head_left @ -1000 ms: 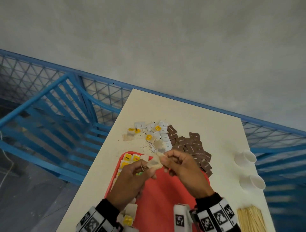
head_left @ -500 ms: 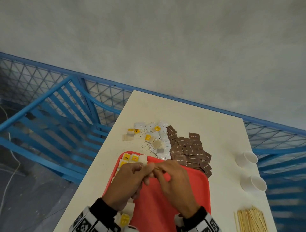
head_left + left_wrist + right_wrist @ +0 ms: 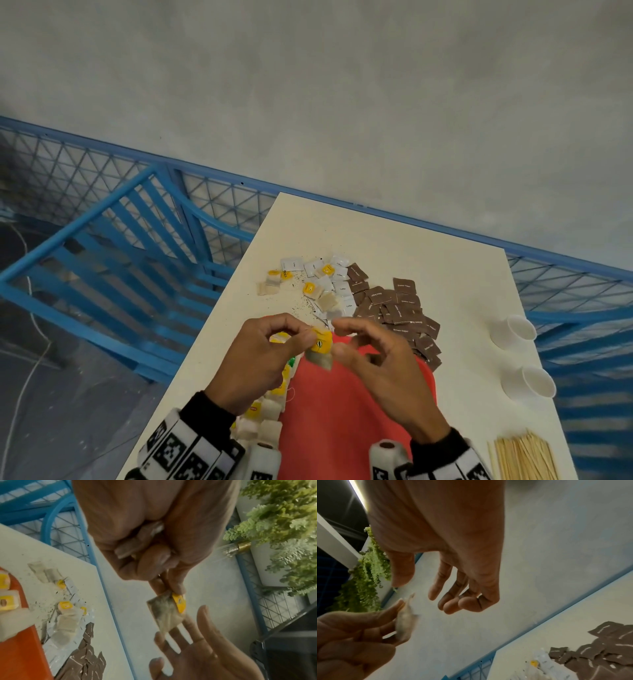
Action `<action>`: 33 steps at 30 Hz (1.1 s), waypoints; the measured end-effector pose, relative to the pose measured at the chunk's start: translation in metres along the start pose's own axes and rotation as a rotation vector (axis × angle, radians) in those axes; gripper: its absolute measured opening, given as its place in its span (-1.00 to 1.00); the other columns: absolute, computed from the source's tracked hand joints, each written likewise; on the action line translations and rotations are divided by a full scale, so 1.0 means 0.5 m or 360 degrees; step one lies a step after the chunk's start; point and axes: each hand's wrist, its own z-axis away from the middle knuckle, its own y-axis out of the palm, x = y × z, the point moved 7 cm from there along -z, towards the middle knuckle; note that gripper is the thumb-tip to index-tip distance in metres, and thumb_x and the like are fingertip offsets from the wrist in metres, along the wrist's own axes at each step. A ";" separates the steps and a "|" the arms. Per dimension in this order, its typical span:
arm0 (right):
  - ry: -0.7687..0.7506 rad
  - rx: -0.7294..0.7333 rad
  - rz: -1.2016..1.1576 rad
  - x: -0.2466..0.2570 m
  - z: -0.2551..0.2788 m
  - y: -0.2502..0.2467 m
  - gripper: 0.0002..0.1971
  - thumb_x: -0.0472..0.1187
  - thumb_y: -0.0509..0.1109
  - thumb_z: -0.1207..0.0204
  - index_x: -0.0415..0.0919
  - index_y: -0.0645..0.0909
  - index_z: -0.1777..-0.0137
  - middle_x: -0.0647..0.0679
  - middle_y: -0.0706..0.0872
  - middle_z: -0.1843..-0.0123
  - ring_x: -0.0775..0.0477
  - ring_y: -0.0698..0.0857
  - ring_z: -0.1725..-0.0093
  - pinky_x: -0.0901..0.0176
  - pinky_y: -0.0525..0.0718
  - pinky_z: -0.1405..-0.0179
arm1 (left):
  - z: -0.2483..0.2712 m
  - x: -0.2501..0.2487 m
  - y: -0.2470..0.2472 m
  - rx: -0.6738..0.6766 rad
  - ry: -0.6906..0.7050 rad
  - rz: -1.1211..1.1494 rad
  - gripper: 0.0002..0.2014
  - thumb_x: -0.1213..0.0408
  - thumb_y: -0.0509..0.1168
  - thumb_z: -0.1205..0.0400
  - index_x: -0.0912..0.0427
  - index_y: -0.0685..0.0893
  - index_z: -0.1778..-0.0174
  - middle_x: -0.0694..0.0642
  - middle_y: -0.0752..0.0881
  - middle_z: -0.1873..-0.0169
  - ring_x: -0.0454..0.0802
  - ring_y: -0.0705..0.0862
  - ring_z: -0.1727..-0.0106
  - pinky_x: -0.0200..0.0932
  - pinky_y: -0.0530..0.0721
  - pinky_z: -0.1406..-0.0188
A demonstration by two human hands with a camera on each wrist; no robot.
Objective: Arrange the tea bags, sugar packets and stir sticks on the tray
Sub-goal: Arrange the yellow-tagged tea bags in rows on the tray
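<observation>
**Tea bag held over the tray, ready to join the row**

A person's left hand (image 3: 260, 356) pinches a tea bag (image 3: 320, 349) by its top edge and yellow tag between thumb and fingertips, holding it in the air above the far end of the red tray (image 3: 342, 411). The right hand (image 3: 380, 363) hovers just beside it, fingers apart and loosely curled, gripping nothing. A line of tea bags (image 3: 267, 407) already runs along the tray's left side, so the tea-bag step looks to be in hand and only partly done: more loose tea bags (image 3: 323, 299) lie on the white table (image 3: 428, 246) beyond the tray, mixed with white packets (image 3: 339, 287) and next to a heap of brown sugar packets (image 3: 400, 308). The wooden stir sticks (image 3: 524, 455) sit in a bundle at the table's near right corner, well apart from the tray. The next move probably calls for lowering the bag to the open end of the row and laying it flat with its tag tucked, without disturbing its neighbours. The left hand covers the far end of that row, so the free slot cannot be seen. The near end of the tray is cut off by the frame, the bag itself is blurred, and its string cannot be made out. Two white paper cups (image 3: 513, 330) stand at the table's right edge
</observation>
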 end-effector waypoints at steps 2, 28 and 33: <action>-0.0044 -0.0009 -0.0011 0.014 -0.007 0.006 -0.79 -0.01 0.57 -0.43 0.00 0.81 -0.05 0.10 0.81 0.09 0.07 0.68 0.20 0.17 0.55 0.29 | 0.000 -0.005 0.005 0.0039 0.0002 -0.0024 -0.87 0.30 0.42 -0.63 0.26 0.75 0.20 -0.05 0.49 0.67 -0.07 0.14 0.66 -0.23 0.16 0.57; -0.0184 -0.0256 -0.0396 0.059 -0.008 -0.013 -0.88 -0.17 0.53 -0.44 -0.22 0.78 0.12 -0.10 0.81 0.14 0.02 0.72 0.12 0.30 0.68 0.14 | 0.015 -0.078 0.028 0.0204 0.0383 -0.0009 -0.54 -0.21 0.57 -0.37 0.10 0.69 0.11 0.02 0.60 0.42 -0.08 0.21 0.73 -0.27 0.17 0.66; -0.0183 -0.0245 -0.0392 0.062 -0.008 -0.013 -0.86 -0.19 0.52 -0.45 -0.28 0.77 0.10 -0.12 0.80 0.15 0.08 0.70 0.16 0.35 0.64 0.17 | 0.016 -0.080 0.028 0.0274 0.0383 -0.0133 -0.65 -0.10 0.54 -0.38 0.10 0.68 0.24 0.06 0.61 0.38 -0.18 0.29 0.72 -0.35 0.24 0.71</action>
